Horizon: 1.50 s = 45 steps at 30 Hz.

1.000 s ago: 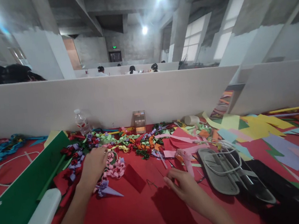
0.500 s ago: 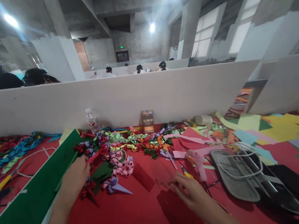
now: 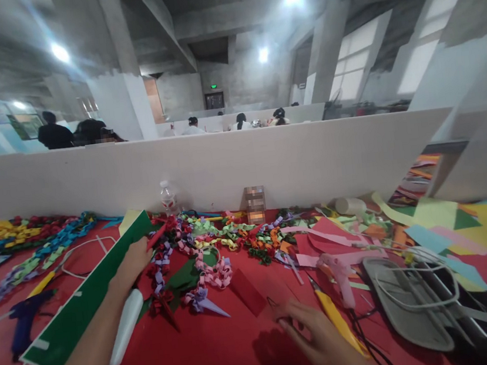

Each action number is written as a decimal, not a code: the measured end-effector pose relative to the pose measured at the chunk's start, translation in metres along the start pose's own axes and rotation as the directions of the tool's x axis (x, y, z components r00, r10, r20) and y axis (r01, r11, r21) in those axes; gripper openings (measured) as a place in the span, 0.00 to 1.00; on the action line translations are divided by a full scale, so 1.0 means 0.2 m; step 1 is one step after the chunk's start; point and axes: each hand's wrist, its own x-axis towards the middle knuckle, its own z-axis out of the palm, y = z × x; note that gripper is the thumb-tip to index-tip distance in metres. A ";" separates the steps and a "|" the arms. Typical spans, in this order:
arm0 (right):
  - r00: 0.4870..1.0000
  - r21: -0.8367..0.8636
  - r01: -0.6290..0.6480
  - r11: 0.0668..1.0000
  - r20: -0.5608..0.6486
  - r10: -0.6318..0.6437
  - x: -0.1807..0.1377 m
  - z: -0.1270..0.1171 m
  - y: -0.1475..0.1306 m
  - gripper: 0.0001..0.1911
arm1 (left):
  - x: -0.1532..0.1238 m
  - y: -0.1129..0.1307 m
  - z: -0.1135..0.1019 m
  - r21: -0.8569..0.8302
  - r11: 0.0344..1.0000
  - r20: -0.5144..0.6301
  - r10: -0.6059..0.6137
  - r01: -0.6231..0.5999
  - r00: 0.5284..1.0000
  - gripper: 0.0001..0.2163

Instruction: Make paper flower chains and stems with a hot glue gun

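Note:
My left hand (image 3: 132, 267) reaches over the long green board (image 3: 79, 306), its fingers closed on a red paper piece (image 3: 158, 236). Beside it runs a red-and-purple paper chain (image 3: 159, 275), with a pink paper chain (image 3: 216, 271) and a purple paper cone (image 3: 212, 306) to its right. Low over the red table, my right hand (image 3: 308, 331) has thumb and fingers curled together. A thin brownish loop shows at its fingertips, too fine to identify. A dark red paper rectangle (image 3: 247, 291) lies just ahead of that hand.
Right of my right hand are a yellow-handled tool (image 3: 338, 322), a pink glue gun (image 3: 337, 277) and a grey tray (image 3: 406, 316) with a cable. A blue glue gun (image 3: 27, 318) lies far left. Behind stand a plastic bottle (image 3: 168, 199) and a white partition (image 3: 205, 163).
My left hand has moved away from me, carrying the red paper piece with it. The right hand stays low over the table, fingers still curled. The whole view has shifted slightly.

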 end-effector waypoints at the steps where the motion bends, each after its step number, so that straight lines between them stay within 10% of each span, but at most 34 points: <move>1: 1.000 0.007 -0.001 1.000 0.000 0.001 -0.01 0.01 0.01 0.14 | 0.02 0.01 0.03 0.010 1.000 0.015 -0.007 0.007 1.000 0.10; 30: 0.995 0.015 -0.060 0.998 0.085 0.058 -0.05 0.02 -0.01 0.18 | -0.15 0.07 -0.05 0.257 0.942 0.010 -0.228 0.217 0.974 0.12; 38: 0.999 0.041 0.024 0.999 0.046 -0.025 -0.03 0.03 -0.01 0.17 | -0.20 0.24 -0.69 0.292 0.954 -0.150 -0.021 0.065 0.988 0.15; 45: 0.989 -0.031 0.146 0.989 -0.023 -0.147 0.04 -0.04 -0.06 0.15 | -0.28 0.45 -1.54 0.372 0.925 -0.553 0.155 0.075 0.819 0.13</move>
